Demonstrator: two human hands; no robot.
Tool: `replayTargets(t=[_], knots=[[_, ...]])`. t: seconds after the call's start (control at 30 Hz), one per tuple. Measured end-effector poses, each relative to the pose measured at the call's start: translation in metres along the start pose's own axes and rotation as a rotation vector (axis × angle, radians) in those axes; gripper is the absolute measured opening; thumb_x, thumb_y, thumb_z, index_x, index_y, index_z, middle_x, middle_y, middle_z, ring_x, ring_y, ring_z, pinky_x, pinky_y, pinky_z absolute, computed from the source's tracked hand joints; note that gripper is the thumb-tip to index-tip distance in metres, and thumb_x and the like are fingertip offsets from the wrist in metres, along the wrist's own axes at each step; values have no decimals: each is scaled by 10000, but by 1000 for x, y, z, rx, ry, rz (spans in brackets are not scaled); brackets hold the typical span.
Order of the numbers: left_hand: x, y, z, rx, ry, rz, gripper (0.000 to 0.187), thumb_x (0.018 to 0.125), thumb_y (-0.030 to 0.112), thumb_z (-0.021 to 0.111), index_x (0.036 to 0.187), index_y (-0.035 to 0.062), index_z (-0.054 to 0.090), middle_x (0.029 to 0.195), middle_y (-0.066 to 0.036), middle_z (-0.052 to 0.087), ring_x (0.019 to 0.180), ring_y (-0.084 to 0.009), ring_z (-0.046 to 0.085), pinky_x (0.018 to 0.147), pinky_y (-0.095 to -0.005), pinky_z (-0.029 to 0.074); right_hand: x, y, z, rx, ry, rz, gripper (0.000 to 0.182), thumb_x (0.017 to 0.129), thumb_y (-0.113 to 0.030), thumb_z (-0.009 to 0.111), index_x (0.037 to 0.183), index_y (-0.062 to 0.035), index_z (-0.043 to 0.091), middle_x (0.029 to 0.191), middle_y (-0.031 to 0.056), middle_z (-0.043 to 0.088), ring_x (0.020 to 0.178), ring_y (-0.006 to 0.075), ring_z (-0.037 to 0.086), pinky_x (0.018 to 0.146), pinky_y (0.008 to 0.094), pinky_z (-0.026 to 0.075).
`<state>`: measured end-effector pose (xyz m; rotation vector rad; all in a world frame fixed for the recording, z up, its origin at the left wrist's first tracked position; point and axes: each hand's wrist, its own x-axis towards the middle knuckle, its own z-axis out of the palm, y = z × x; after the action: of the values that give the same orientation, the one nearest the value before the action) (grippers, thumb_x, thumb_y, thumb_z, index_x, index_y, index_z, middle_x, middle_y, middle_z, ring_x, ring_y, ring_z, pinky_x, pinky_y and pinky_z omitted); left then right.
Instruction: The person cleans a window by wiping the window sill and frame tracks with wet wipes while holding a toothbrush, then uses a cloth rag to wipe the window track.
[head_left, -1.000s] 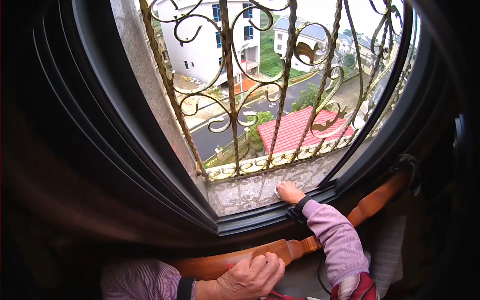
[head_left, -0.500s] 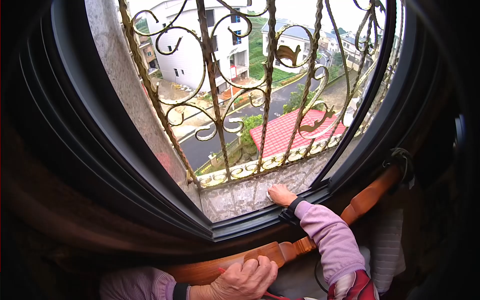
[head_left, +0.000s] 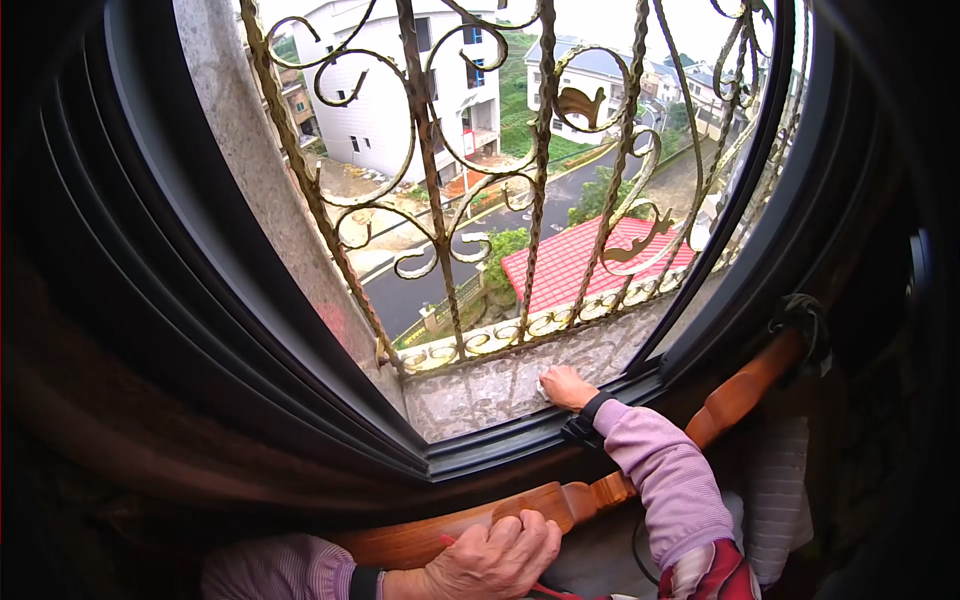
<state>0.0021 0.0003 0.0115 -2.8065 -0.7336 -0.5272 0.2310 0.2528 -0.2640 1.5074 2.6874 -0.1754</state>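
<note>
My right hand (head_left: 567,388) is closed over the stone window sill (head_left: 480,400), just inside the sliding frame's track. A small bit of something white shows at its fingertips, too small to name. My left hand (head_left: 497,556) is curled near the wooden rail (head_left: 420,535), low in the view. A thin red thing (head_left: 447,540) sticks out beside its thumb, and a red strand shows below the hand; what it is cannot be made out. Both wrists have dark bands at the cuffs of striped sleeves.
A twisted metal grille (head_left: 430,190) stands beyond the sill. The dark window frame (head_left: 540,430) curves around the opening. Dark cord (head_left: 800,315) is tied on the rail's right end. Outside are a red roof (head_left: 590,265), a road and buildings.
My right hand has shifted very slightly to the right, with the whole view moving a little the same way. My left hand keeps its curled shape.
</note>
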Motion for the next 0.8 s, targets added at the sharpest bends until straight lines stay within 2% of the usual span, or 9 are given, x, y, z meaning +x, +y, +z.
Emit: replayTargets(t=[0.1,0.2,0.27,0.3,0.4,0.53,0.63,0.7,0.8], knots=[[0,-2,2,-17,19,1,361,743,206,488,1046,20,552,899,-130,528,735,-217,514,676,-309,446,2,11,11,103,37,-24,140,767,-107,520,844,-34,611,746,213,621,736,399,630,625,474,515],[0,-1,4,12,19,5,364,747,214,486,1052,28,554,895,-133,524,741,-220,515,671,-316,447,8,-5,13,321,121,-178,183,787,-129,515,942,-70,594,822,198,604,799,384,603,721,445,491],[0,0,7,30,-1,-9,365,748,219,486,1051,26,554,899,-137,525,744,-221,515,670,-320,450,6,-16,5,242,-25,-242,182,795,-118,500,943,-70,596,859,193,583,825,373,590,747,433,479],[0,-8,17,113,-1,88,331,734,223,540,1027,84,607,849,-47,539,586,-99,422,435,-200,239,8,-13,6,207,1,-269,146,819,-141,474,832,-39,577,843,197,595,819,379,596,721,449,483],[-1,-1,9,19,12,-17,368,749,228,484,1044,20,553,892,-137,524,747,-221,515,668,-323,453,24,21,19,103,50,-58,153,828,-123,484,894,-58,605,905,169,602,881,377,592,767,463,492],[-1,-4,10,4,35,-8,371,751,235,484,1036,8,551,871,-134,521,738,-222,510,662,-321,453,29,65,-10,-138,36,238,189,798,-107,529,951,-23,603,898,216,627,848,373,641,713,447,536],[-4,-6,13,17,6,-2,340,750,218,502,1019,22,569,861,-118,524,710,-186,487,576,-283,391,32,62,-31,-46,91,314,227,793,-67,498,984,51,539,845,215,647,829,361,653,678,435,538],[-8,-3,26,49,-35,-2,289,749,180,534,1002,55,599,872,-92,534,663,-116,447,435,-199,271,44,31,-26,28,149,99,251,812,-68,472,1057,-14,474,857,254,611,831,401,625,676,472,513],[-10,-3,29,50,-19,-5,291,751,182,523,1008,74,602,871,-88,534,656,-108,437,423,-191,227,47,-47,-22,153,70,-320,149,867,-128,441,991,-50,469,923,243,528,841,401,592,717,444,499]])
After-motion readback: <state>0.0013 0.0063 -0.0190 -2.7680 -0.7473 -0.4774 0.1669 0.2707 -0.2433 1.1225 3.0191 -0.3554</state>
